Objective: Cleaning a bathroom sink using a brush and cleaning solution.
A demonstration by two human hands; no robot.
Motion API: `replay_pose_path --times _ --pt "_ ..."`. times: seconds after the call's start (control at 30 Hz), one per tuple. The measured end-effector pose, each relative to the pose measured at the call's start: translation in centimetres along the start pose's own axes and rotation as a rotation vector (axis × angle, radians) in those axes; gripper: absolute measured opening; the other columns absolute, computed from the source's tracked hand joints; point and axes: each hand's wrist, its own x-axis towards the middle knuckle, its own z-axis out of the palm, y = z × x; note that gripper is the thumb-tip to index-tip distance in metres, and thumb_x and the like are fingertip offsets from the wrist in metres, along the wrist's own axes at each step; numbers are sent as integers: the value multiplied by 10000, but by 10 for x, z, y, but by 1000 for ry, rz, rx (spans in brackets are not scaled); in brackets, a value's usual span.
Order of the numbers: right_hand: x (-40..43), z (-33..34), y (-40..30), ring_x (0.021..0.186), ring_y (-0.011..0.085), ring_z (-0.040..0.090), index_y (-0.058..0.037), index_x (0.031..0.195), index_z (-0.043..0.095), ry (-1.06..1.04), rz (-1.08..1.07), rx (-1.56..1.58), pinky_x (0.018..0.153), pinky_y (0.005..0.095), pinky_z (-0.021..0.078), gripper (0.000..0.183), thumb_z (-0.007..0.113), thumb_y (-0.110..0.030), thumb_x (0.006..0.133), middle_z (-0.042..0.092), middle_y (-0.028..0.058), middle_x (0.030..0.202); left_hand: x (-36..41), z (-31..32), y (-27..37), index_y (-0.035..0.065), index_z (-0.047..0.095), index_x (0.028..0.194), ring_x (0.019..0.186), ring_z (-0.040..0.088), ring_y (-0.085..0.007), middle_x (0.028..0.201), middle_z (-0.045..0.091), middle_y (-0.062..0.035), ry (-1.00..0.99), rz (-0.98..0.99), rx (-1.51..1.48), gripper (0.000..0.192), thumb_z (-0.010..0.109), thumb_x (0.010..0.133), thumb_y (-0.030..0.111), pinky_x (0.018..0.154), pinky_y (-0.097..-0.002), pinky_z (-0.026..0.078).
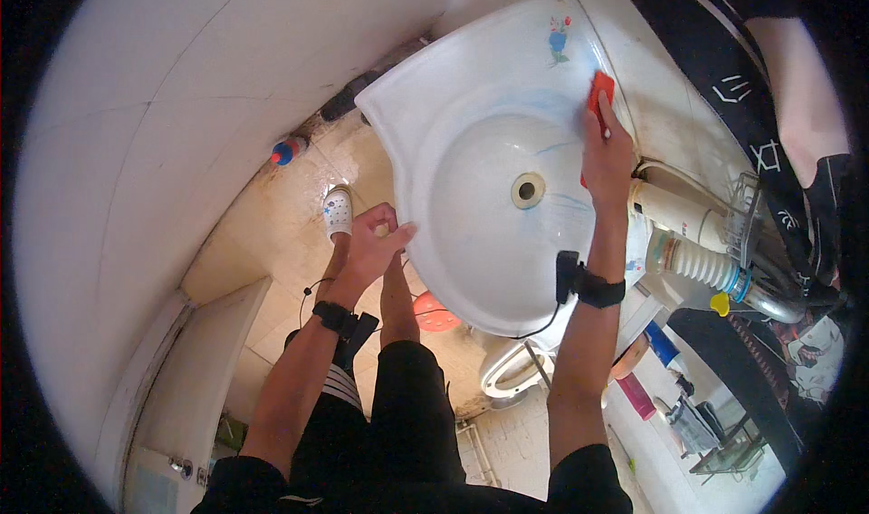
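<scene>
A white ceramic washbasin (468, 242) with a round drain hole (527, 190) fills the middle of the view. Blue streaks run across its bowl and far side. At the basin's right edge, my right hand (607, 151) grips a red plastic scrubber (601, 88), its working face hidden against the ceramic. My left hand (373, 242) is at the basin's left rim with its fingers curled and the thumb apart. Nothing shows in it; whether the thumb touches the rim, I cannot tell.
Right of the basin are a white tube (679, 215), a ribbed plastic pipe (699, 263) and a wire rack (745, 208). A bottle (290, 150) lies by the left wall. Below are a red stool (434, 312), a toilet (519, 371) and a door (197, 371). Black cloth (719, 73) shows at right.
</scene>
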Motion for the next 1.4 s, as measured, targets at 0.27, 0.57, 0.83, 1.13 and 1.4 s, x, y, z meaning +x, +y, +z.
replay_pose_path --times 0.27,0.57,0.83,1.13,1.4 --pt "8 63 -80 611 95 486 -105 1388 532 -68 -96 281 601 264 444 440 562 -263 979 647 99 837 5 -3 -7 87 453 696 646 520 -48 708 551 32 -17 57 -47 323 745 834 95 579 -233 449" --pt "-80 49 -106 861 453 631 -159 1392 512 -271 -33 308 759 408 519 393 499 -220 1004 640 303 985 1 -9 -5 89 441 685 692 495 -45 708 548 33 -33 10 -22 340 752 823 90 638 -224 428" --pt "-146 -3 -63 656 231 669 -174 1424 483 -334 36 219 674 325 535 518 634 -184 928 687 232 992 7 0 -11 84 479 722 708 511 -51 749 596 20 -61 -10 -90 272 719 846 119 647 -238 436" --pt "-144 -45 18 677 428 642 -188 1450 412 -470 -2 -282 642 515 524 536 569 -225 938 667 232 776 10 -15 -13 32 674 929 772 568 -73 838 660 4 -112 5 -48 103 680 852 101 751 -261 472" --pt "-121 39 26 701 397 652 -189 1456 399 -539 -44 -216 653 494 531 577 586 -189 910 650 237 785 7 -8 -6 -4 682 1043 872 617 -103 957 700 -34 -107 -32 -145 212 675 855 93 834 -290 491"
